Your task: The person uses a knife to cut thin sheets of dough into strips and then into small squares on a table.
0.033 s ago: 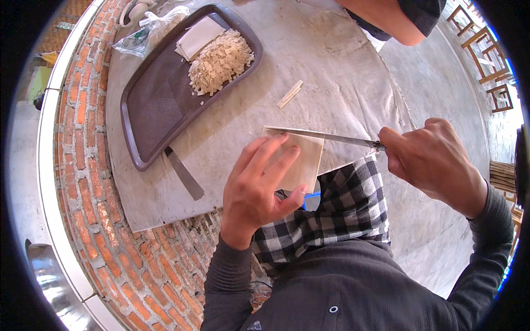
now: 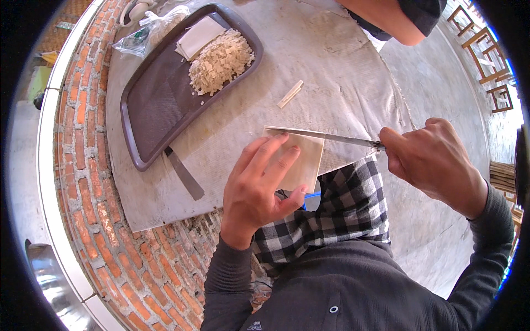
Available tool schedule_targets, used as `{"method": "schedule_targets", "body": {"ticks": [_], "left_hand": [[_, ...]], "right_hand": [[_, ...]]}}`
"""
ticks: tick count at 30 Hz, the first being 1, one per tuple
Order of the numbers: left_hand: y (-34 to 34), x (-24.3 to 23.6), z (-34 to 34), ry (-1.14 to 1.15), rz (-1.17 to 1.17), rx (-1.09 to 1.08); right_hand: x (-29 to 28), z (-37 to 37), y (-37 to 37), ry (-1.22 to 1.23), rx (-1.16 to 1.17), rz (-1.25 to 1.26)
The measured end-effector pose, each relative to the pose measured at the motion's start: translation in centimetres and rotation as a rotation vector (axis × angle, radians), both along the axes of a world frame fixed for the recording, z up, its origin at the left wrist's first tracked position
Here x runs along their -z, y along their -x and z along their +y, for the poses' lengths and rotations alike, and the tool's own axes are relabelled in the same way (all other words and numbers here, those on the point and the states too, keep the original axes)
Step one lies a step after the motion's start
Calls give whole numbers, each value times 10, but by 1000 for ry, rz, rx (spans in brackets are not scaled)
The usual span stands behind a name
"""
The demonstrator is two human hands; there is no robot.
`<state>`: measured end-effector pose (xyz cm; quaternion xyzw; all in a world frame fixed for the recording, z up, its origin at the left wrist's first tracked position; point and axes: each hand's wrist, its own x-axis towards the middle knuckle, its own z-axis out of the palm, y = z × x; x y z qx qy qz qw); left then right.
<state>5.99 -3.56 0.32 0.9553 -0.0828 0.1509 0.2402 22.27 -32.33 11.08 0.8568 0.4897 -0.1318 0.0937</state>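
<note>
My left hand rests with spread fingers on a pale, square, thin sheet, perhaps a small stack, at the table's near edge. Its fingertips press near the far edge, and the thumb lies across the near part. In my right hand is the handle of a knife, whose narrow blade lies along the sheet's far edge, close to my left fingertips. Just beyond are narrow cut strips. A dark tray at the far left carries a heap of small pale pieces and a stack of pale sheets.
A flat metal blade pokes out from under the tray. Clear plastic bags sit behind it. Another person's arm reaches in at the far right. Brickwork borders the left side; wooden stools stand on the floor at right.
</note>
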Motion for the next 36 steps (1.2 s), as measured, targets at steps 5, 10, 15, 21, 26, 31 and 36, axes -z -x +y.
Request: {"method": "schedule_targets", "body": {"ticks": [5, 10, 15, 21, 26, 31, 36], "left_hand": [[-1, -1, 0, 20, 9, -2], [-1, -1, 1, 22, 9, -4], [0, 0, 1, 16, 7, -12], [-2, -2, 1, 19, 7, -3], [-2, -5, 1, 12, 0, 7], [-3, -3, 0, 5, -5, 1], [-3, -2, 0, -5, -23, -4]], "right_hand": [[2, 1, 1, 1, -84, -80], [1, 5, 1, -12, -73, -36], [7, 15, -6, 2, -118, 4], [24, 34, -10, -136, -168, 21], [30, 44, -11, -108, -162, 5], [27, 27, -7, -11, -33, 55], [17, 12, -16, 171, 176, 319]]}}
